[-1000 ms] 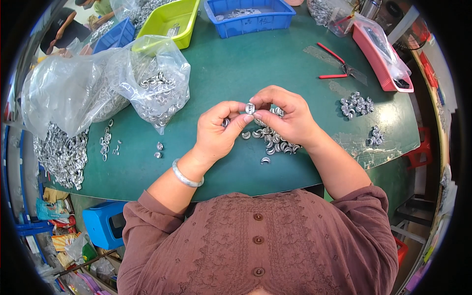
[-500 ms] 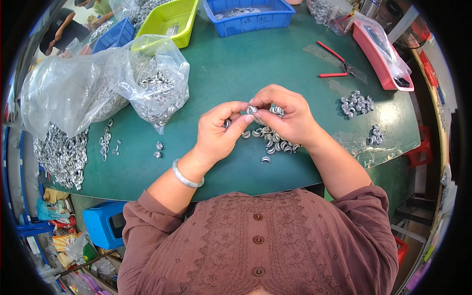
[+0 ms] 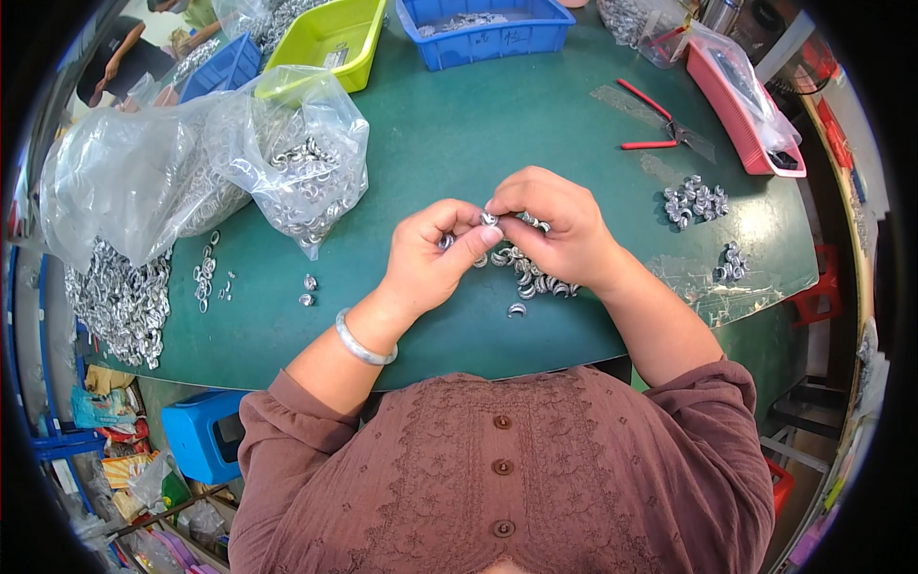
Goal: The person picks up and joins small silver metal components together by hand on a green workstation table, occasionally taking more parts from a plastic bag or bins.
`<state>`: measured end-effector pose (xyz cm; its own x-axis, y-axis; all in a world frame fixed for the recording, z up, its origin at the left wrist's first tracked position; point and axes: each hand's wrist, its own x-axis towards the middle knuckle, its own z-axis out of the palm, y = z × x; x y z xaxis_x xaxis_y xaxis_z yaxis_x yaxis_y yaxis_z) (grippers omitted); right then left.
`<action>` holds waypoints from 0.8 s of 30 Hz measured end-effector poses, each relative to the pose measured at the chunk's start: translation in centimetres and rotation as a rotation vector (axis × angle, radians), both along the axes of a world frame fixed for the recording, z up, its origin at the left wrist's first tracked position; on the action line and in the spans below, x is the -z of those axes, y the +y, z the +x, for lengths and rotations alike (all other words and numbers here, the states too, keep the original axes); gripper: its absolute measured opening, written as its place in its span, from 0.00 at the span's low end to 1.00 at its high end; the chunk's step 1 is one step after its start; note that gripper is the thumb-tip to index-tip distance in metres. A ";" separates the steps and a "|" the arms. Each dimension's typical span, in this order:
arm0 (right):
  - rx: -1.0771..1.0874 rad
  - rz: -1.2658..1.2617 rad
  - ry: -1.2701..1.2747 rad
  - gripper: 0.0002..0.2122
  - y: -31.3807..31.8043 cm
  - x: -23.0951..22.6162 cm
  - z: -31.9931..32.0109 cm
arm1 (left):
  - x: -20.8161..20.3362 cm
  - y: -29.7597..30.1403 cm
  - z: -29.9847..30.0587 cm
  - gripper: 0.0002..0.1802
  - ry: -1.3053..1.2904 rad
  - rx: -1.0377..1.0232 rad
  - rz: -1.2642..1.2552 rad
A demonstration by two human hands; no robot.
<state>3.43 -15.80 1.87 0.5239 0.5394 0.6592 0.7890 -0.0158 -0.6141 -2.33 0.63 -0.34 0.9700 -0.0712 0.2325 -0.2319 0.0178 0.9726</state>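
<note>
Between my two hands, over the middle of the green table, is a small silvery metal ring-shaped piece [image 3: 489,219]. My left hand [image 3: 430,251], with a pale bangle [image 3: 361,339] on its wrist, pinches it with thumb and forefinger. Another shiny piece [image 3: 446,241] shows at the left hand's curled fingers. My right hand [image 3: 557,225] grips the same piece from the other side with its fingertips. Just under and behind the hands lies a loose pile of curved, crescent-like metal pieces [image 3: 535,275], partly hidden by the right hand. One such piece [image 3: 516,310] lies apart, nearer me.
Clear bags of metal rings [image 3: 311,191] and a large heap of rings [image 3: 120,301] lie at left. Two small clusters [image 3: 695,202] [image 3: 732,262] sit right. Red-handled pliers [image 3: 660,129], a pink basket [image 3: 736,110], a blue tray [image 3: 488,48] and a green tray [image 3: 359,57] stand farther back.
The small metal piece has turned slightly between my fingertips. My right fingers have shifted a little over it; the left hand stays almost in place.
</note>
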 end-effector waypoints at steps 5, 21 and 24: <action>0.039 0.013 0.043 0.10 0.0 0.1 -0.2 | 0.3 0.0 0.1 0.07 -0.052 -0.005 0.022; 0.194 -0.684 0.026 0.06 -0.6 1.1 0.2 | 0.2 1.7 1.1 0.09 0.350 0.118 -0.660; 0.184 -0.655 0.034 0.05 -0.8 1.4 0.4 | 0.2 1.5 1.1 0.07 0.366 0.111 -0.635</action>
<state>3.85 -16.63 0.43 0.6605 0.7214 0.2083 0.7179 -0.5254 -0.4567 -1.23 2.14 -0.53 0.9883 -0.1326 -0.0754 0.1411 0.6073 0.7818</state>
